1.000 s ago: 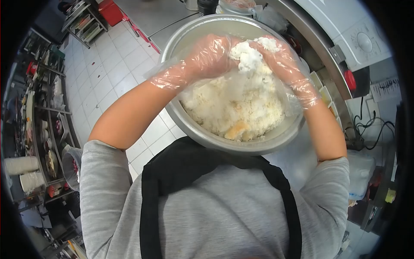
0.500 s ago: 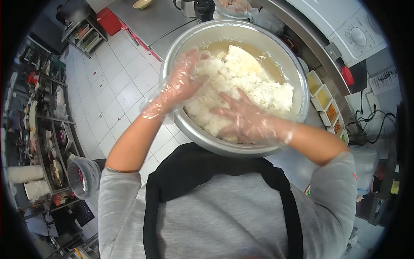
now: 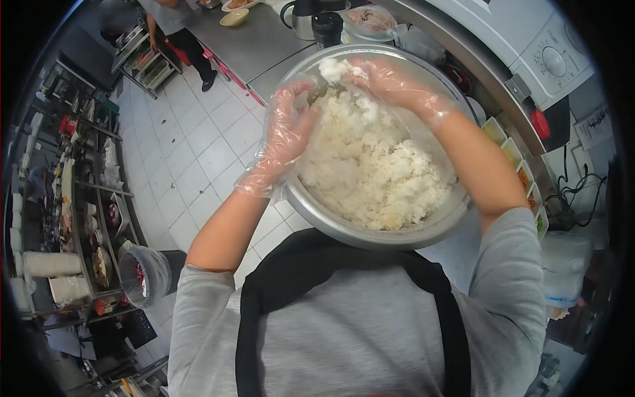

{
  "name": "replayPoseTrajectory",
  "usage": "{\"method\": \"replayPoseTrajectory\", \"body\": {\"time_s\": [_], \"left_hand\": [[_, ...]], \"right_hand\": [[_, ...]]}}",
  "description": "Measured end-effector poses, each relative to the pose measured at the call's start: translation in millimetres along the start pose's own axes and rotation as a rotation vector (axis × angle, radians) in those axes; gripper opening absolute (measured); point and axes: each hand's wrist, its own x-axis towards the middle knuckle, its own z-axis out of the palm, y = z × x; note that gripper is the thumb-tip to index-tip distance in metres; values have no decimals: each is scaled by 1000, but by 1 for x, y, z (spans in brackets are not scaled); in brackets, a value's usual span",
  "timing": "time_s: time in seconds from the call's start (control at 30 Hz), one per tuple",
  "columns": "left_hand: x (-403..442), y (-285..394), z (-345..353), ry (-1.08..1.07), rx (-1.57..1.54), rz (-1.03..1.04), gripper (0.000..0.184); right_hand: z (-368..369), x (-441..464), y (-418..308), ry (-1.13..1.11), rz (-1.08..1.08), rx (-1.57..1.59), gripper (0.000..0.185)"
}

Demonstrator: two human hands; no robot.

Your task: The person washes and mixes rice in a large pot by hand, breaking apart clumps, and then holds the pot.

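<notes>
A large silver metal bowl (image 3: 316, 206) holds a heap of white cooked rice (image 3: 390, 178). Both my hands wear clear plastic gloves. At the bowl's left wall, my left hand (image 3: 286, 132) is open, thumb apart from the fingers, against the edge of the rice. My right hand (image 3: 393, 86) reaches over the far side of the bowl, fingers curled at a clump of rice (image 3: 336, 70) near the far rim. Its fingertips are partly hidden by the rice.
Beyond the bowl are a black-lidded container (image 3: 327, 30), a metal jug (image 3: 303, 20) and a yellow dish (image 3: 234, 17) on the steel counter (image 3: 248, 41). Small food tubs (image 3: 511, 152) line the right. A lined bin (image 3: 147, 278) stands left. Another person (image 3: 178, 33) is at far left.
My right hand has moved from the near rice to the far side, with a clump at its fingers. The rice is now heaped nearer me. Another person has come into view.
</notes>
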Motion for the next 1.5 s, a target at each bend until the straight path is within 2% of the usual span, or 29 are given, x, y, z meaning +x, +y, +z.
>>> {"method": "replayPoseTrajectory", "body": {"time_s": [0.03, 0.13, 0.23, 0.27, 0.33, 0.43, 0.53, 0.63, 0.67, 0.77, 0.8, 0.87, 0.93, 0.97, 1.03, 1.07, 1.13, 1.27, 1.37, 1.47, 1.5], "left_hand": [[2, 4, 0, 21, -89, -51, 38], [13, 1, -4, 13, -114, -58, 41], [32, -7, 2, 16, 6, 26, 39], [39, -8, 9, 3, -30, -57, 40], [52, -8, 30, -19, -103, -220, 43], [64, -21, 60, -10, 113, 109, 42], [65, -20, 61, -34, 322, 208, 41], [69, -23, 58, 97, 343, 282, 41], [68, -24, 58, 105, 350, 296, 40], [70, -24, 56, 120, 329, 295, 41], [71, -24, 55, 118, 295, 262, 42], [67, -20, 52, 114, 188, 175, 48], [67, -4, 43, 105, 50, 82, 58], [67, 4, 36, 27, 27, 107, 65], [59, 24, 20, -133, -24, 151, 80], [56, 41, 15, -245, 196, 257, 85], [47, 73, 10, -460, 638, 458, 97], [26, 70, 28, -670, 705, 150, 100], [32, 48, 36, -869, 777, 65, 97], [32, 47, 43, -911, 815, -20, 91], [28, 43, 46, -857, 830, -28, 89]], "right_hand": [[-7, -3, -8, 3, 8, -116, 40], [-15, -23, -23, 95, -19, -182, 48], [-24, -37, -11, -164, -71, 7, 55], [-29, -39, -1, -247, -50, 117, 58], [-32, -28, 51, -360, 83, 453, 64], [-9, -7, 151, -340, 326, 851, 66], [-11, -22, 86, -246, 611, 852, 62], [33, -6, 126, -222, 816, 818, 51], [43, -6, 154, -365, 715, 899, 59], [58, 7, 161, -347, 521, 954, 62], [59, 7, 160, -317, 400, 836, 67], [33, 6, 97, -258, 156, 596, 76], [12, -3, 37, -175, 108, 144, 80], [1, -11, 14, -124, 86, -84, 82], [-17, -33, -11, -69, -26, -206, 85], [-25, -44, -21, -46, -80, -269, 86], [-42, -66, -37, -58, -105, -216, 90], [-11, -94, -11, 46, -230, -99, 96], [25, -112, 8, 80, -134, -214, 97], [36, -109, 3, -108, 67, -95, 97], [38, -105, 2, -99, 72, -113, 95]]}}
